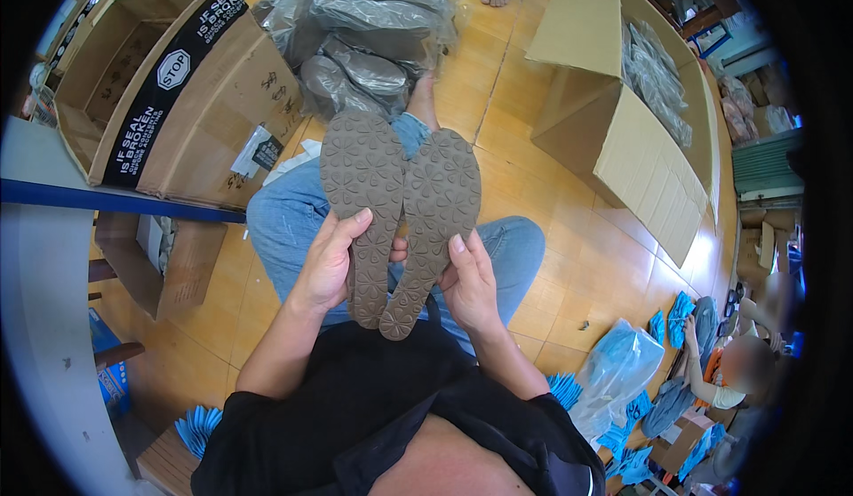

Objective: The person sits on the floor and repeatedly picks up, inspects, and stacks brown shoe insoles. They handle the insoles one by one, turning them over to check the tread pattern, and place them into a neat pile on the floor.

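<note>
Two brown-grey shoe soles with a raised flower pattern are held side by side over my lap, wide ends away from me and narrow ends near my shirt. My left hand (330,256) is closed on the left shoe sole (362,163), its thumb on the patterned face. On the outer edge of the right shoe sole (442,176) my right hand (468,287) is closed, thumb on top. Fingertips show in the gap between them. Another edge peeks out beneath the left sole; how many lie under it I cannot tell.
Beyond my legs lies a pile of plastic-bagged soles (373,29). An open carton (209,114) stands at left beside a blue-edged table (44,172); another carton (577,114) at right holds bagged goods. Clear plastic bags (617,372) and a person (733,372) are at lower right.
</note>
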Action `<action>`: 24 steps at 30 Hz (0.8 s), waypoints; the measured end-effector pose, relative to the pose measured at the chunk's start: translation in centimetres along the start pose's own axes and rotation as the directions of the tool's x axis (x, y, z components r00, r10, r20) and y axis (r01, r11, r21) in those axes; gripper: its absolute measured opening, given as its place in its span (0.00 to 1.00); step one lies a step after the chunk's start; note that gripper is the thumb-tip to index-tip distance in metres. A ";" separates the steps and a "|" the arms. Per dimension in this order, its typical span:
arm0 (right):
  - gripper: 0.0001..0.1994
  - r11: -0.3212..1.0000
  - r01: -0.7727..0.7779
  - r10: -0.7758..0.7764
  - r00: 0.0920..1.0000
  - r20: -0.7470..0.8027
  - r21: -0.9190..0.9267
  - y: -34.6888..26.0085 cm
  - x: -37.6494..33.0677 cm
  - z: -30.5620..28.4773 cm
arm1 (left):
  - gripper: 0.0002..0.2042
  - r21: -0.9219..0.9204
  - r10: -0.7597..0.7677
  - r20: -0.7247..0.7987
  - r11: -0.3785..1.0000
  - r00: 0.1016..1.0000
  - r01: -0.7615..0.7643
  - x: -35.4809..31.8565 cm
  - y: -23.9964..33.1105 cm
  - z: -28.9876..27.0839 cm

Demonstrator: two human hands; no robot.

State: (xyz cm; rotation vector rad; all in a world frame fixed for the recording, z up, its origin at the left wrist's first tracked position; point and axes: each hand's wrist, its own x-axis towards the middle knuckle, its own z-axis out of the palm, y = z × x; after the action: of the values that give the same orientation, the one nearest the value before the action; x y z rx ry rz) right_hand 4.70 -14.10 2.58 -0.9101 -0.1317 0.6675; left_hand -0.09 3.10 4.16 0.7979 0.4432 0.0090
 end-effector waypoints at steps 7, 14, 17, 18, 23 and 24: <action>0.19 0.996 0.074 -0.071 0.995 -0.069 0.041 -0.2 0.2 -0.1 | 0.18 -0.001 0.064 0.037 0.998 0.997 -0.064 0.9 -1.2 -0.8; 0.22 0.992 -0.040 0.057 0.989 -0.139 0.121 0.7 0.4 0.7 | 0.20 0.314 0.089 0.051 0.944 0.995 -0.101 2.5 -5.6 -1.2; 0.21 0.983 -0.040 0.065 0.988 -0.139 0.179 0.3 0.5 0.2 | 0.21 0.468 0.118 0.117 0.869 0.986 -0.159 3.2 -6.5 -1.0; 0.21 0.980 -0.052 0.080 0.987 -0.139 0.190 0.1 0.5 -0.1 | 0.22 0.600 0.170 0.143 0.769 0.975 -0.222 3.5 -6.6 -0.8; 0.20 0.963 -0.012 0.065 0.980 -0.186 0.269 -0.5 0.5 -1.0 | 0.24 0.592 0.332 0.155 0.723 0.931 -0.356 4.0 -7.6 1.8; 0.20 0.978 -0.019 0.080 0.955 -0.287 0.207 -0.5 0.5 -1.2 | 0.24 0.520 0.349 0.106 0.778 0.931 -0.352 3.9 -8.1 2.4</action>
State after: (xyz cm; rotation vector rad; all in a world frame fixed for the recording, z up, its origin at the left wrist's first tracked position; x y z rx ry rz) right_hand 5.77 -14.89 2.14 -0.8078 0.2230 0.5730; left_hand 3.14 -3.57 -1.46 1.4283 0.2845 0.2437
